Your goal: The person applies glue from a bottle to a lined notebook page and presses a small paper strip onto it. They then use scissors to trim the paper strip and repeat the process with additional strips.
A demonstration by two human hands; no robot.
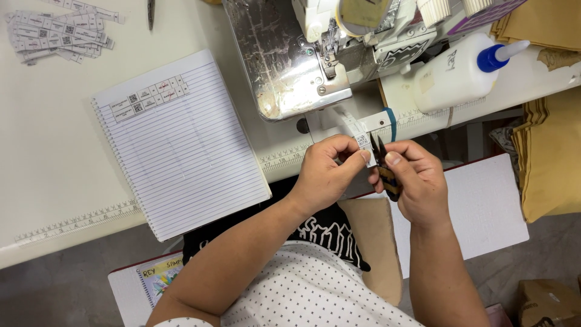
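White dotted fabric of my shirt (pixel 302 290) fills the bottom edge. Above it, my left hand (pixel 327 172) pinches a narrow white label strip with a printed square code (pixel 361 140) between thumb and forefinger, just below the bed of the white sewing machine (pixel 315 54). My right hand (pixel 414 181) is closed around small black thread snips with a yellow-striped handle (pixel 382 162), blade tips touching the strip's edge, I think, though fingers partly hide the contact. To cut cleanly, I judge the strip should be held taut and the blades square to it. A lined spiral notebook (pixel 181 145) lies well apart on the cream table (pixel 48 139); a white glue bottle with blue cap (pixel 463 72) rests near the machine.
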